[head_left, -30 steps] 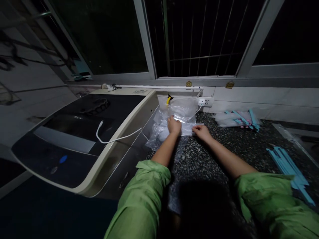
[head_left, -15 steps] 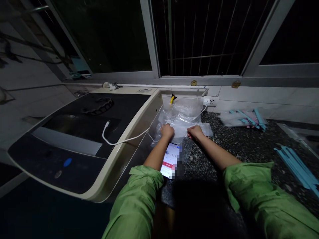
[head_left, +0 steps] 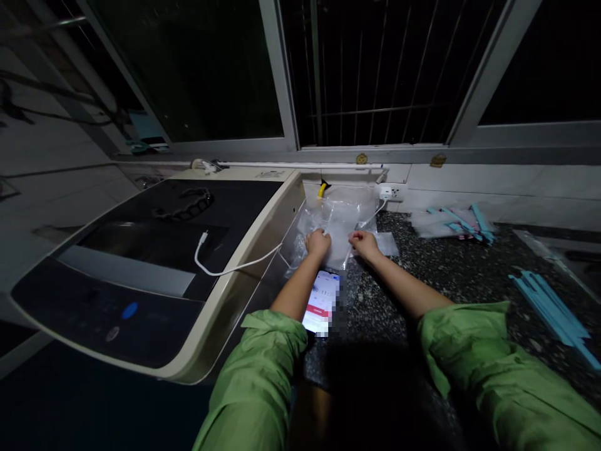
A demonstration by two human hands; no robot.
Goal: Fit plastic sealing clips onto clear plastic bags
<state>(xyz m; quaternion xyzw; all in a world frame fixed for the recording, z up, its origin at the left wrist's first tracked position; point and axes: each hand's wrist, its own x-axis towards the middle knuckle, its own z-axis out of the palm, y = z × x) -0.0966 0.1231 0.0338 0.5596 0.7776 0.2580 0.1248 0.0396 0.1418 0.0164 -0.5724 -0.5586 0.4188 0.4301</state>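
Note:
Clear plastic bags (head_left: 339, 240) lie loosely piled on the dark speckled countertop (head_left: 375, 300) by the wall. On the left side of the pile, my left hand (head_left: 318, 243) is closed with its fingers curled against the plastic; the fingertips are mostly hidden. My right hand (head_left: 364, 244) pinches the right edge of a bag between thumb and fingers. A flat piece of plastic (head_left: 387, 244) sticks out past that hand. Just in front of the pile, partly behind my left forearm, a lit phone (head_left: 321, 300) shows a timer screen.
A washing machine (head_left: 277, 219) stands at left, with a white cable (head_left: 235, 270) lying across its lid. Bagged blue and pink strips (head_left: 455, 223) rest at the back right, loose blue strips (head_left: 554, 310) nearer. A charger (head_left: 385, 193) sits in the wall socket.
My right hand has moved left, towards my left hand, drawing the bag's edge with it. My left hand has shifted slightly left, and the phone has come into view.

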